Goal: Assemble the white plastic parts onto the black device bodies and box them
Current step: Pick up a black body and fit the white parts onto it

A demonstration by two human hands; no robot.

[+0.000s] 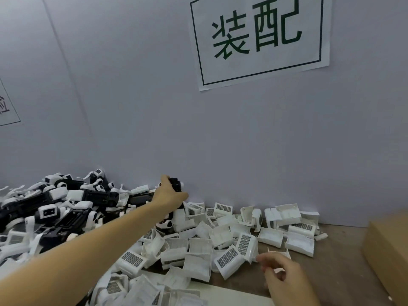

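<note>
Nearest to the camera is the left forearm, which reaches from the lower left corner across the pile; the right hand (284, 277) is low at the lower right, fingers loosely curled, and a thin white plastic piece (278, 252) shows just behind its fingertips, but I cannot tell if the fingers pinch it or only hover near it. Going from large to small: the pale grey wall panel (154, 107) closes the back, with a white paper sign with green characters (260, 38) on it. Below it, the heap of black device bodies with white fittings (55, 208) fills the left side of the brown wooden table (335, 272), and the heap of white ribbed plastic shells with grey grille patches (220, 244) spreads over the middle. A brown cardboard box (388, 248) is at the right edge, well apart from both heaps. At the far end of the piles, against the wall, the left hand (170, 195) grips one black device body (176, 184), fingers curled round it, lifted just above the heap. In my judgement the step is fetching a body for fitting. To do it well, the grip should stay on the black middle part, not on the white fittings, and the body should come up straight so that neighbouring pieces are not dragged along; the right hand should choose one single shell, with its open side ready to meet the body.
</note>
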